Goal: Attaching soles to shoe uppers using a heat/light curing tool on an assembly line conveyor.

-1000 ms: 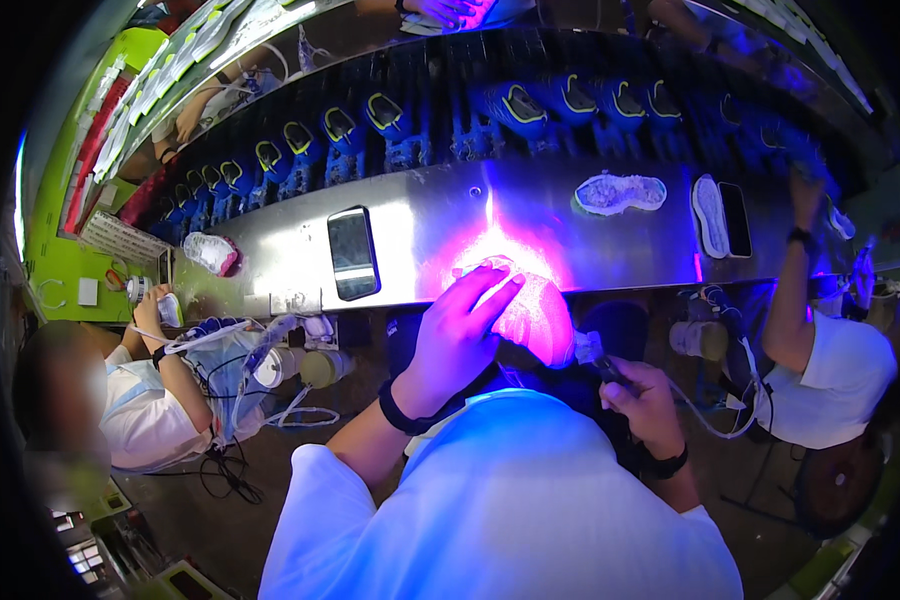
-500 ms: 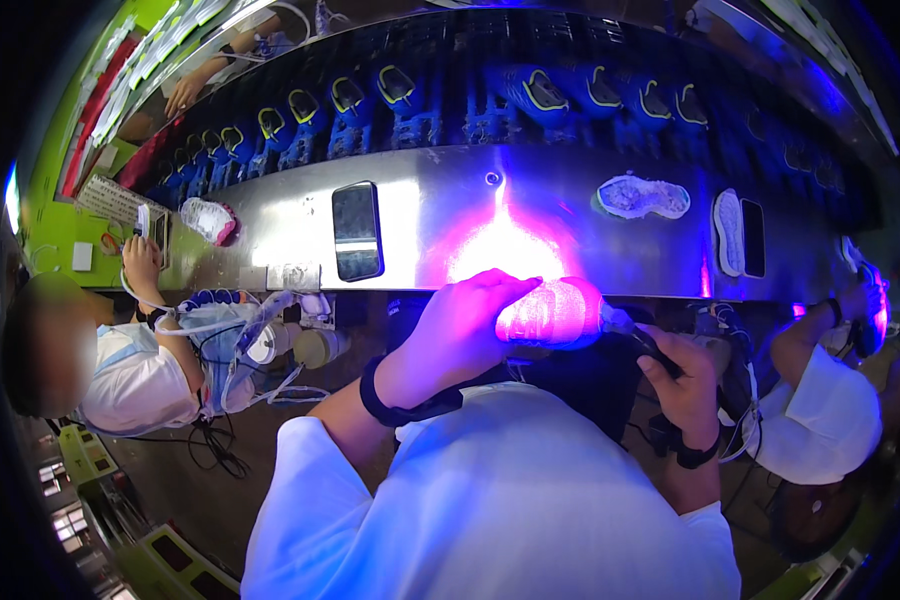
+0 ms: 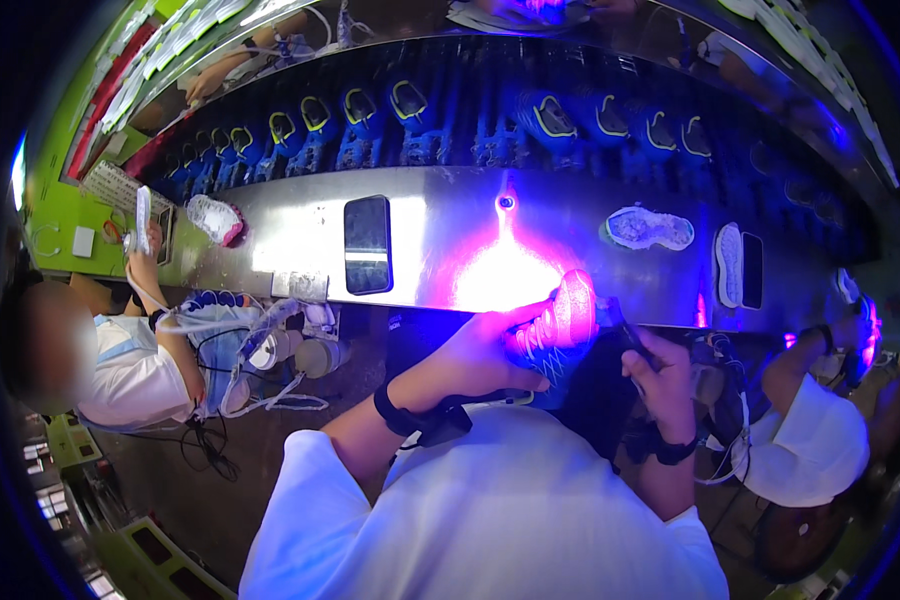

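My left hand (image 3: 470, 355) is wrapped round a shoe (image 3: 573, 308) at the bench's front edge. Its toe points up and away from me, and crossed laces show on the side near my fingers. Strong pink and violet light washes out the shoe's colour. Close by on the right, my right hand (image 3: 662, 378) is closed on a dark-handled brush (image 3: 627, 328). The brush head is beside the shoe's right edge; whether it touches cannot be made out.
On the metal bench (image 3: 430, 235) lie a black phone (image 3: 368, 245), a white shoe sole (image 3: 650, 229), a sole by another phone (image 3: 752, 271), and a pink-edged sole (image 3: 214, 219). Behind runs a rack of blue shoes (image 3: 408, 105). A co-worker (image 3: 135, 355) sits left, another (image 3: 810, 430) right.
My left hand has turned the shoe from lying sideways to toe up, bringing its laces into view. My right hand with the brush has shifted slightly left. The left co-worker's hand now raises a white sole.
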`<state>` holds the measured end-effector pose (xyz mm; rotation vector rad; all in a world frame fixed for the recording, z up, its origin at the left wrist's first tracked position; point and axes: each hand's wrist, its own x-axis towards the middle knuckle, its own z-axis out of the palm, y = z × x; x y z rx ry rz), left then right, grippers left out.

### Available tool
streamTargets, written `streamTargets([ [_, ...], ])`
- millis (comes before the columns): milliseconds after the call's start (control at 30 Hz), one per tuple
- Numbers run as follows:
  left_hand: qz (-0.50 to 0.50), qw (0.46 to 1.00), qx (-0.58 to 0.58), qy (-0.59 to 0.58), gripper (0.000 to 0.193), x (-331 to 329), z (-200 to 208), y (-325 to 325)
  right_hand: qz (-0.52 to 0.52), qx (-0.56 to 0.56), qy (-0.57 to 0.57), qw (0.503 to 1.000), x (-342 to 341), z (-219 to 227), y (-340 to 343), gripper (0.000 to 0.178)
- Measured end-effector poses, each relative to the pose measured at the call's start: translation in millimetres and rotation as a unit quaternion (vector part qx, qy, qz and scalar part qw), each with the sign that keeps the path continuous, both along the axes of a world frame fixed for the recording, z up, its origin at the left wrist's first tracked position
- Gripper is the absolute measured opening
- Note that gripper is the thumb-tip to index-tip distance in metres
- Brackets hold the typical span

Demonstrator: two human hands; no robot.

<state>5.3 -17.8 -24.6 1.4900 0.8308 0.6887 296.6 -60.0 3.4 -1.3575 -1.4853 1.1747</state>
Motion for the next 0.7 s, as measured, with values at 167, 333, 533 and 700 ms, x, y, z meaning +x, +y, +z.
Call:
streamTargets([
  [167,-0.008,0.999,0.053,-0.007,0.099,5.5,-11.3,-7.9,0.010,-0.013,-0.073,0.997,-3.8,25.7,9.4,0.040],
  [333,-0.031,0.999,-0.014,-0.036,0.098,-2.0,-4.2,-12.2,0.061,0.052,-0.115,0.990,9.6,24.3,6.4,0.040],
  [533,0.003,0.991,-0.099,-0.086,0.076,-3.5,-7.0,-21.0,0.069,0.013,-0.099,0.993,-7.0,22.3,-6.3,0.042],
  [700,0.010,0.941,-0.267,-0.209,0.056,7.2,6.4,-23.4,0.038,-0.063,-0.004,0.997,9.0,-20.8,-37.3,0.041],
])
